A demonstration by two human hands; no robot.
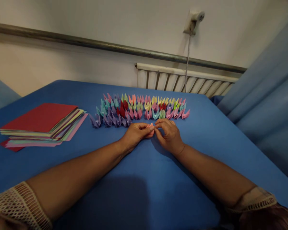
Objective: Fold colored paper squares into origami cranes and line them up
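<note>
A small folded piece of pink-orange paper (150,130) is held up just in front of the rows of paper cranes (134,114). My left hand (136,135) pinches it from the left, thumb on top. From the right, my right hand (169,134) has thumb and forefinger together at the paper's edge; the fingertips hide part of it. The cranes stand in several rows, in purple, teal, red, pink, yellow and green, right behind both hands.
To the left lies a stack of coloured paper sheets (40,118), red on top. A blue cover (124,188) spreads over the surface. Behind it are a wall rail (110,47), a white radiator (182,75) and a socket with a plug (193,24). A blue curtain (266,86) hangs at the right.
</note>
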